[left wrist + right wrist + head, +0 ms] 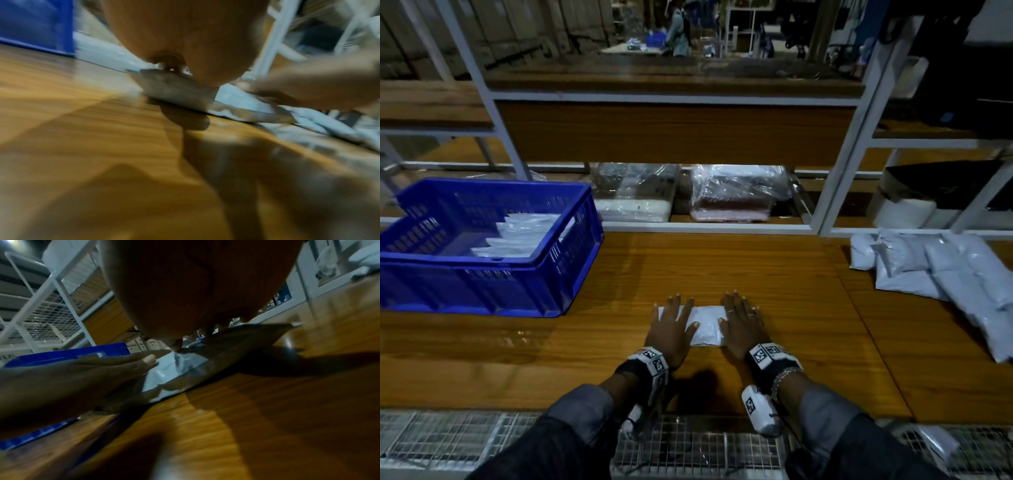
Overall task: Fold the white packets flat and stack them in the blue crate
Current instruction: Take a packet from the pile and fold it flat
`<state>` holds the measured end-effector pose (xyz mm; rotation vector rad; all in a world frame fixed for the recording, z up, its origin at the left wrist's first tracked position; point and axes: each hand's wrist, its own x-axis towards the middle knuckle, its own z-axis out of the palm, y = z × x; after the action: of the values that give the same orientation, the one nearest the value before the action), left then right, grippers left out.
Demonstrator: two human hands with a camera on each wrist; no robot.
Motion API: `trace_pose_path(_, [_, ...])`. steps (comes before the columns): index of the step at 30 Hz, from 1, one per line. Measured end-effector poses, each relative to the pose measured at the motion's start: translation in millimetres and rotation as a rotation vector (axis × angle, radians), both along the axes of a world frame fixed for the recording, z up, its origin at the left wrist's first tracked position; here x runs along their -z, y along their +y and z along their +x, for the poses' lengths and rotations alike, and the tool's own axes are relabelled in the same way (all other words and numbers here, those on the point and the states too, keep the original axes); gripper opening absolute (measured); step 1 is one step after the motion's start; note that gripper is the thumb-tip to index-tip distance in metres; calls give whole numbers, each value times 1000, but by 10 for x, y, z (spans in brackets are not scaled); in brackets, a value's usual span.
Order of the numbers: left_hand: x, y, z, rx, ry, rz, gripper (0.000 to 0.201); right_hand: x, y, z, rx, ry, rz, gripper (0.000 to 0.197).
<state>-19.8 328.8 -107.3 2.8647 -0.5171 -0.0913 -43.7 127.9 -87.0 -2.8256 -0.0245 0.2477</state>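
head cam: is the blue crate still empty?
No. The blue crate already holds several white packets lying in an overlapping row on its floor.

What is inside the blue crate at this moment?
The blue crate holds white packets lying overlapped toward its right side. Its near wall hides the lower layers, so their number cannot be told.
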Motion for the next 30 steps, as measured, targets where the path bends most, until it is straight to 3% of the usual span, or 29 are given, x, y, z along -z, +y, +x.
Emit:
trace_pose_path(3, [9,-150,-67,52,-8,88,99,13,178,-31,-42,2,-39,56])
trace_pose_path(8, [137,-201,-46,121,35,-10,58,79,203,-45,-13,-52,-81,54])
trace_pose_path(10, [248,-186,-21,138,-27,40,51,115,229,-62,-12,-81,-67,57])
trace_pose_path(13, [253,-185,16,116,8,20,59,171,267,-75,-4,-101,-55,66])
trace_pose_path(16, [100,-131,18,132,-13,81,88,111,228,-37,-24,-60,-90,56])
trace_pose_path(18, [64,-63,27,143,25,63,100,77,162,-14,-40,-22,-72,62])
trace_pose_path(23, [54,97,-75,-19,54,-117,107,151,-64,-113,137,-2,103,83])
trace_pose_path(30, [180,103,-27,4,107,-150,97,239,-36,-129,185,53,186,85])
